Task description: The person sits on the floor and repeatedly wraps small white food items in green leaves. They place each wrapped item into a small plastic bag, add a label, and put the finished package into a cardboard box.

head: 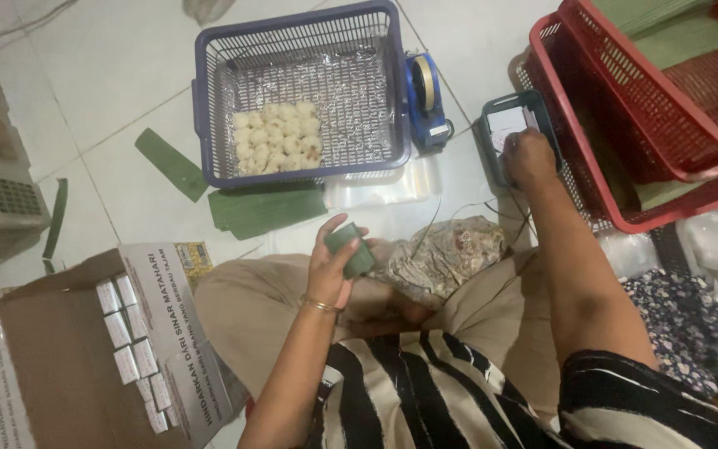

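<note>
My left hand (331, 264) holds a small roll of green leaf (351, 248) above my lap, fingers curled around it. My right hand (528, 156) reaches forward and rests on a small dark-green scale with a white dial (510, 125) on the floor, next to the red baskets. A blue plastic basket (209, 100) lined with clear film stands ahead, holding several pale round dumplings (278, 137) at its near left. Strips of green leaf (264, 208) lie on the tiles just in front of it.
A blue tape dispenser (427, 100) sits right of the blue basket. Stacked red baskets (625, 100) with green leaves stand at right. An open cardboard box (85, 349) of small white packets is at my left. A patterned cloth (442, 254) lies on my lap.
</note>
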`<state>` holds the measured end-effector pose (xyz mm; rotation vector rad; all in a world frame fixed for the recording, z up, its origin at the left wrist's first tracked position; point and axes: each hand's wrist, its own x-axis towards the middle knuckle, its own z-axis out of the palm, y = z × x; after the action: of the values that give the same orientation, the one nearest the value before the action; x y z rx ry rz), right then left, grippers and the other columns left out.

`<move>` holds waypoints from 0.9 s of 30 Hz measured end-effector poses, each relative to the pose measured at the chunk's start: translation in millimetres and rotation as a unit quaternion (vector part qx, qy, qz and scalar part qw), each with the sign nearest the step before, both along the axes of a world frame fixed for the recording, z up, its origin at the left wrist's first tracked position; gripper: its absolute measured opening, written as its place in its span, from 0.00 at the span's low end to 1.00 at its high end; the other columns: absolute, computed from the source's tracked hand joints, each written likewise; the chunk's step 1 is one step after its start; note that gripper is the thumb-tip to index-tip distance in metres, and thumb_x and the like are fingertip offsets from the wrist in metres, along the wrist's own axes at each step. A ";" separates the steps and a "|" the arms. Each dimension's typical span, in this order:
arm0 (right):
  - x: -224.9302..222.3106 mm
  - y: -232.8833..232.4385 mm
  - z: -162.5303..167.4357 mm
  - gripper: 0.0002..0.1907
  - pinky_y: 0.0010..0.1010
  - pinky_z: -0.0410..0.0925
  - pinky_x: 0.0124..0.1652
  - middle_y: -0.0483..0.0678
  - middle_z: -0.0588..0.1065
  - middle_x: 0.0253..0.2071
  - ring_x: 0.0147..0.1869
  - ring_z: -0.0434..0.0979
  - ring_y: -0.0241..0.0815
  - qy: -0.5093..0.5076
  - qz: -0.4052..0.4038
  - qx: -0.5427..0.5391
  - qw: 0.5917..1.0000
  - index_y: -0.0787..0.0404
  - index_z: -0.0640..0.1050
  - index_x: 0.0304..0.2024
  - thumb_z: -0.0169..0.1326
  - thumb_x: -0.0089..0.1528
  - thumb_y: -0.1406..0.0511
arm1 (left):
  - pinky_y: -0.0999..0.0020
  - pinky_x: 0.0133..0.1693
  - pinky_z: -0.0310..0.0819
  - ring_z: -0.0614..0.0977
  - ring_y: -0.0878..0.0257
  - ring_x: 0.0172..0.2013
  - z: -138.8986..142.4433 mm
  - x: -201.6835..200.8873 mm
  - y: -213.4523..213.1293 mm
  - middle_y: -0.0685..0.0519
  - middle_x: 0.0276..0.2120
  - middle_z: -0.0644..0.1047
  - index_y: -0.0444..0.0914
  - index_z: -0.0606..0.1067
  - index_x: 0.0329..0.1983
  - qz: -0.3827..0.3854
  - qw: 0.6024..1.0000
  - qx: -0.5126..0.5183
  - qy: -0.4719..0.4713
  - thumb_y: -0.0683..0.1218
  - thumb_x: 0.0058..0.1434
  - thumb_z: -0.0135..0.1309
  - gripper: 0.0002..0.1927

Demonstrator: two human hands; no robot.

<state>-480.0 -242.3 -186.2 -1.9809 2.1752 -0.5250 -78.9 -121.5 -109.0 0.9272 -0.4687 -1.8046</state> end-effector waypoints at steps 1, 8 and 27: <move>-1.1 -2.7 -3.2 0.07 0.49 0.72 0.47 0.64 0.78 0.44 0.47 0.79 0.63 0.003 -0.004 0.010 1.000 0.63 0.84 0.37 0.60 0.62 0.65 | 0.55 0.48 0.83 0.82 0.51 0.46 1.9 -3.2 -0.7 0.43 0.48 0.76 0.37 0.65 0.64 -0.006 1.000 -0.010 -0.001 0.35 0.64 0.55 0.26; -5.5 -12.0 0.2 0.10 0.50 0.72 0.49 0.63 0.78 0.46 0.48 0.79 0.65 -0.027 -0.034 0.055 0.998 0.61 0.85 0.38 0.62 0.57 0.63 | 0.48 0.47 0.84 0.82 0.51 0.46 8.2 -8.8 -3.9 0.44 0.47 0.74 0.37 0.65 0.62 -0.022 1.000 0.014 -0.003 0.35 0.64 0.54 0.24; 3.2 13.1 19.8 0.04 0.47 0.72 0.39 0.58 0.81 0.38 0.40 0.82 0.58 -0.004 -0.087 -0.212 0.973 0.64 0.81 0.37 0.61 0.60 0.71 | 0.57 0.47 0.83 0.82 0.53 0.48 21.7 -12.5 4.8 0.43 0.48 0.76 0.38 0.64 0.64 0.008 0.997 -0.035 -0.072 0.34 0.64 0.54 0.26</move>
<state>-476.7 -229.2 -166.4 -1.9715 2.4034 -1.1027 -91.4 -116.8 -87.3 1.0144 -0.6098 -1.7021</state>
